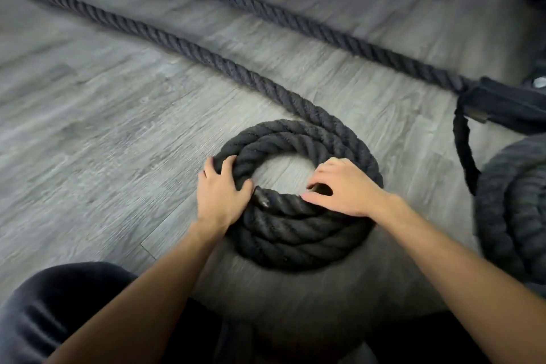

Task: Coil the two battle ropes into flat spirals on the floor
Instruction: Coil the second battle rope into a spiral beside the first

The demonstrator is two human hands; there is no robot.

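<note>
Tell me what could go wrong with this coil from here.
The rope end sits at the open centre of the coil; it may spring out if the left hand or right hand lets go. Dragging in the long uncoiled rope could pull the turns askew.

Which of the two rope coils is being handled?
The central coil, gripped by the left hand and right hand. The coil at the right edge lies untouched.
</note>
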